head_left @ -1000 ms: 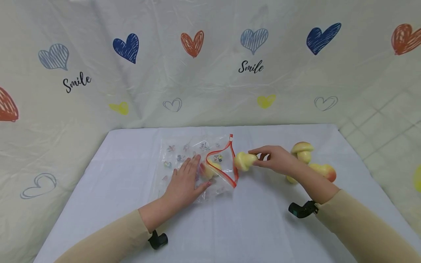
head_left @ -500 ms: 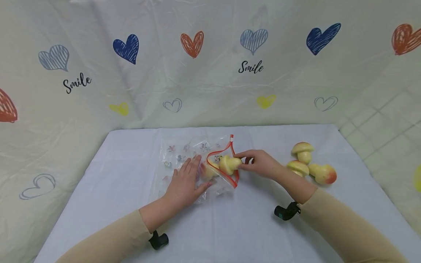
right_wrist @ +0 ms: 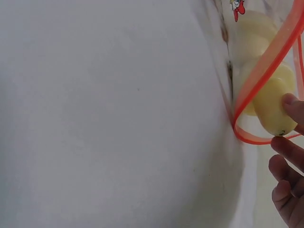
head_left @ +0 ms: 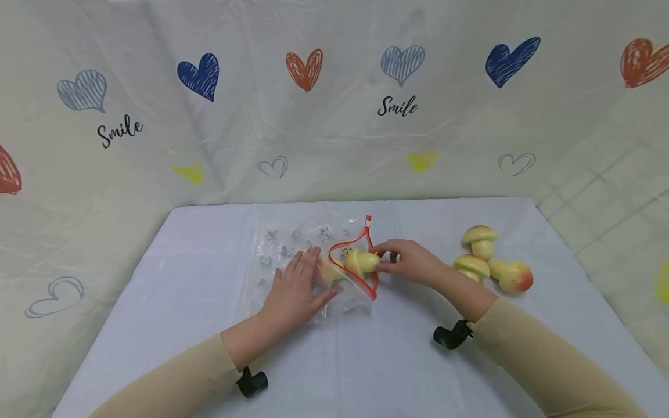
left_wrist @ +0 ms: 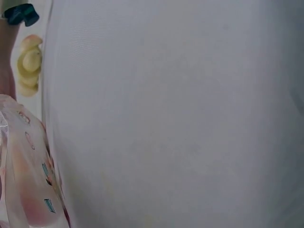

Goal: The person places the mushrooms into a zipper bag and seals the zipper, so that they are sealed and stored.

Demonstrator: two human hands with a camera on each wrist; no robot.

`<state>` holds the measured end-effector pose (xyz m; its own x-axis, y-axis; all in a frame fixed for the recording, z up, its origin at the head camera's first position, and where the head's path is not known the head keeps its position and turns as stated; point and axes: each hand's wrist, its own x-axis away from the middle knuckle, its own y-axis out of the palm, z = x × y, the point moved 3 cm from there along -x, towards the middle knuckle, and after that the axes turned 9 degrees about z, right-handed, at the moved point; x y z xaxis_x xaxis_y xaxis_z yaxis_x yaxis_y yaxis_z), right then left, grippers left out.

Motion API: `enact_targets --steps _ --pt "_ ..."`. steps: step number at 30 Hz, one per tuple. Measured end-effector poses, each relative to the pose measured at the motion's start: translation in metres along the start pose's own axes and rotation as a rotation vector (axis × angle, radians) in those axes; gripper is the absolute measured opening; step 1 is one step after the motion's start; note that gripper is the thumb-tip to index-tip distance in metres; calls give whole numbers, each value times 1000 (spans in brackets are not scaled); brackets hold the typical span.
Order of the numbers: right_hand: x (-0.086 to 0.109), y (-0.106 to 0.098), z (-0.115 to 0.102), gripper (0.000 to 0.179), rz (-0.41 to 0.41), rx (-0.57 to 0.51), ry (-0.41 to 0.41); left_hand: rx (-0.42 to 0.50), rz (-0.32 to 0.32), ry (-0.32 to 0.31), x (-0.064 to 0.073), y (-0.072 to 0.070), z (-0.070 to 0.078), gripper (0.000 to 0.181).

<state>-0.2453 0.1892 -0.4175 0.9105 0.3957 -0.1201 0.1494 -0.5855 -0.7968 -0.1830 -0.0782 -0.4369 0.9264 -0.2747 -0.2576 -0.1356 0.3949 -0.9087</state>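
In the head view my left hand [head_left: 292, 290] rests spread on a clear zip bag [head_left: 277, 244] with small cartoon prints and a red zip edge. Inside, partly behind the fingers, lies a yellow fruit [head_left: 329, 271] with a reddish end, pear-like. My right hand [head_left: 410, 262], at the bag's gaping mouth, pinches the stem of a pale yellow toy mushroom [head_left: 362, 262]. Its cap is within the bag, close against the fruit. From the right wrist, the thumb [right_wrist: 289, 100] lies on the mushroom's stem [right_wrist: 273, 111], and one fingertip meets the stem's end.
To the right on the white-covered table [head_left: 387, 360] sit an upright mushroom [head_left: 481, 241], another mushroom [head_left: 471, 266] and a toy pear [head_left: 514, 276] with a red end. Behind the table hangs a sheet [head_left: 345, 128] printed with hearts.
My right hand has moved left, carrying the mushroom from outside the bag's mouth to inside it. The left hand has stayed in place on the bag.
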Motion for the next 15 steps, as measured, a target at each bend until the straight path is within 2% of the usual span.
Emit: enact_targets --steps 10,15 --pt "-9 14 -7 39 -41 -1 -36 -8 8 21 1 2 1 93" --pt "-12 19 -12 39 -37 29 -34 -15 9 27 0 3 1 92"
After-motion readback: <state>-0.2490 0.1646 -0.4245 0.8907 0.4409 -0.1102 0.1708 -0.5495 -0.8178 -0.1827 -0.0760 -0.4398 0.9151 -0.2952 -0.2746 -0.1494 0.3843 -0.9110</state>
